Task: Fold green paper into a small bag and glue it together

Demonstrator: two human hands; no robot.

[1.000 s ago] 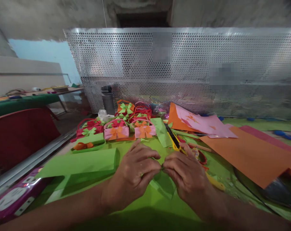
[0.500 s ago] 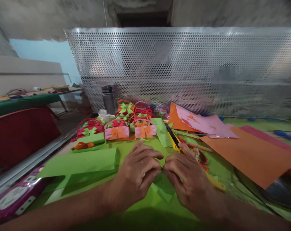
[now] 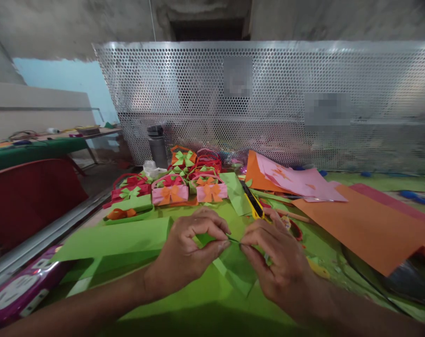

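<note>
A piece of green paper (image 3: 236,264) hangs between my hands, its upper edge pinched from both sides. My left hand (image 3: 191,248) is closed on the left part of that edge, thumb against forefinger. On the other side, my right hand (image 3: 277,257) pinches the edge a short way along. Just beyond the right fingers lies a utility knife (image 3: 253,200) with a yellow and black handle. A larger folded green sheet (image 3: 117,238) rests to the left of my left hand.
Small paper baskets with bows (image 3: 210,189) stand at the back, near a dark bottle (image 3: 157,147). Orange sheets (image 3: 367,224) and pink paper (image 3: 296,178) lie on the right. A purple case (image 3: 23,285) sits at the left edge. A perforated metal panel (image 3: 205,84) closes off the back.
My hands have moved slightly apart, the left one shifting left. More of the green paper's upper edge now shows between the fingertips.
</note>
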